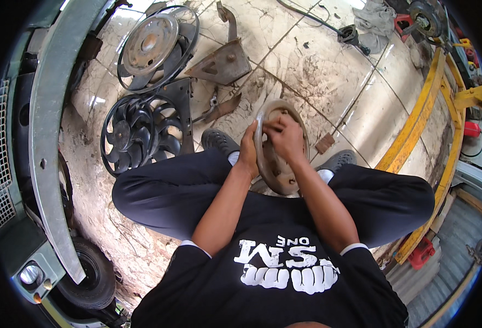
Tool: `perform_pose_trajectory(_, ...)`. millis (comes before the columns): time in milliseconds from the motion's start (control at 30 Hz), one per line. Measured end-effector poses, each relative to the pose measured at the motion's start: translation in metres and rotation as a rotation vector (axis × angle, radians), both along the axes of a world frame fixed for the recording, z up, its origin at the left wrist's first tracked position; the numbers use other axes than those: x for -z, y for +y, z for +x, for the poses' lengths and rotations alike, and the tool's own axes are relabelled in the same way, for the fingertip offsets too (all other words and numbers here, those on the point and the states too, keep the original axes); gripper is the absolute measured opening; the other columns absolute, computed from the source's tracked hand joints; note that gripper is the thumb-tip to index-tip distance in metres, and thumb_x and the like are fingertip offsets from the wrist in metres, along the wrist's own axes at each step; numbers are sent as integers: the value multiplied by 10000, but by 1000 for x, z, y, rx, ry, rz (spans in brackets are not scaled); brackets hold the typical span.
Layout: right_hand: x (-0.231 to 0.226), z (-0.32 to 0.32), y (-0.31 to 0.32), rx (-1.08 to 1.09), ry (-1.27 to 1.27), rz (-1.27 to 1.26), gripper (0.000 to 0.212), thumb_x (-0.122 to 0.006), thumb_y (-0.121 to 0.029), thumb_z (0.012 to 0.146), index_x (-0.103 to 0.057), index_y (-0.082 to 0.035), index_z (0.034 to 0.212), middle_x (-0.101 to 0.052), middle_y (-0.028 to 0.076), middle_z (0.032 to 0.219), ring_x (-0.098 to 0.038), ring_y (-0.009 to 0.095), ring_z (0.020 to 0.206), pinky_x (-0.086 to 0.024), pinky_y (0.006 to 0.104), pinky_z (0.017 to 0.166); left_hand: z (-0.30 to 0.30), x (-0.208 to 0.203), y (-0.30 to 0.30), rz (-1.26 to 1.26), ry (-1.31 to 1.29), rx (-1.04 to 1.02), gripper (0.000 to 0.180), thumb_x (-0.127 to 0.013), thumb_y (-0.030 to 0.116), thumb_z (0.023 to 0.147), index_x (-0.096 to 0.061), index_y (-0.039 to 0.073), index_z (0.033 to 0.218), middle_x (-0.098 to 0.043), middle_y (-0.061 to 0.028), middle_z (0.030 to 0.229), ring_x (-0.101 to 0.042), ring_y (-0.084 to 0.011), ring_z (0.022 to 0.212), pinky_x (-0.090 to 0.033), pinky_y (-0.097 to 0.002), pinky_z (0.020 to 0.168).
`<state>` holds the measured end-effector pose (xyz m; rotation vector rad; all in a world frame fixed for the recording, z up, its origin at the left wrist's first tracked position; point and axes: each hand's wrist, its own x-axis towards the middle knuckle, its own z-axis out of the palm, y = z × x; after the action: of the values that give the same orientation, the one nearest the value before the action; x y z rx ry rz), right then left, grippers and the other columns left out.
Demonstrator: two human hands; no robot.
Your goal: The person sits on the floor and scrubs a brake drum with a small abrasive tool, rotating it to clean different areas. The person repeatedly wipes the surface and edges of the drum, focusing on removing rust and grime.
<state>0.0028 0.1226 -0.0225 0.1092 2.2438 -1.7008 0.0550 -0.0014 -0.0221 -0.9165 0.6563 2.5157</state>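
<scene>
A worn, dished metal wheel cover (pixel 283 185) stands tilted between my feet, its hollow side turned toward my right. Along its left rim my left hand (pixel 248 145) is closed, the fingers passing behind the edge. My right hand (pixel 287 138) is inside the hollow with its fingers curled together against the inner surface. Whatever those fingers pinch, if anything, is hidden. A small rusty block (pixel 324 143) lies on the floor just right of the wheel cover, near my right shoe (pixel 339 160).
At left lie black radiator fans (pixel 123 134), another round metal cover (pixel 151 44), a rusty bracket (pixel 222 63) and a pedal-like part (pixel 227 19). A vehicle bumper (pixel 47 136) edges the left side. A yellow metal frame (pixel 416 126) curves along the right, beside a red container (pixel 421 252).
</scene>
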Motion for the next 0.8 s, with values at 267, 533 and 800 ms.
perform_pose_trajectory(267, 1, 18, -2, 3, -14, -29, 103, -809, -47, 872, -752, -16, 952, -796, 81, 950, -770, 174, 961, -580, 289, 802, 10, 3, -4, 40, -20, 41, 586, -478, 561, 1033, -593, 104, 1381, -667, -136, 1244, -671, -283, 1129, -560, -477, 990)
perform_pose_trajectory(533, 62, -10, 23, 468, -235, -292, 219, -789, -83, 913, -726, -52, 1120, -782, 95, 1061, -732, 186, 852, -566, 300, 793, 7, -3, 8, 93, -17, 40, 622, -515, 541, 1017, -569, 85, 1436, -671, -150, 1310, -666, -316, 1149, -531, -511, 1022)
perform_pose_trajectory(800, 36, -7, 33, 474, -418, -610, 408, -686, 51, 952, -590, 7, 1346, -714, 132, 1157, -699, 192, 909, -612, 335, 796, 1, -15, 7, 92, -46, -28, 613, -474, 547, 1021, -604, 75, 1391, -709, -144, 1182, -690, -314, 1008, -562, -495, 933)
